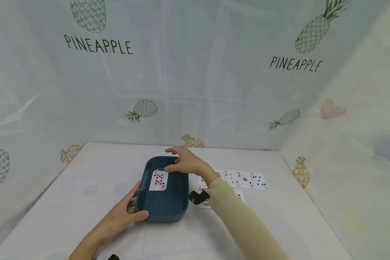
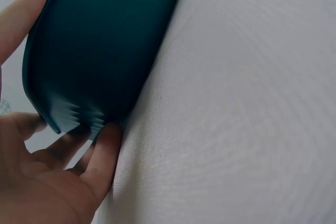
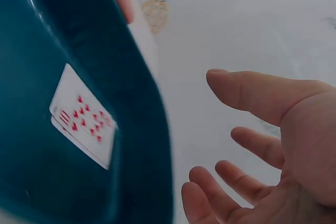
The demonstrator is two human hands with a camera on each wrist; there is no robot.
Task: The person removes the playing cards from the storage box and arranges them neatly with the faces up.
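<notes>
A dark teal rectangular tray (image 1: 162, 206) rests on the white-covered table. Inside it lies a ten of hearts (image 1: 158, 180), face up, with the edge of a second card showing beneath it in the right wrist view. My left hand (image 1: 123, 216) holds the tray's near-left corner, thumb at the near rim and fingers along the left wall, as the left wrist view also shows. My right hand (image 1: 186, 161) hovers over the tray's far right part. Its fingers are spread and relaxed, and nothing is between them in the right wrist view.
Right of the tray, face-up playing cards lie in two rows, among them an ace of spades (image 1: 245, 179). My right sleeve (image 1: 240, 220) covers part of both rows. A pineapple-printed sheet (image 1: 195, 79) hangs behind the table.
</notes>
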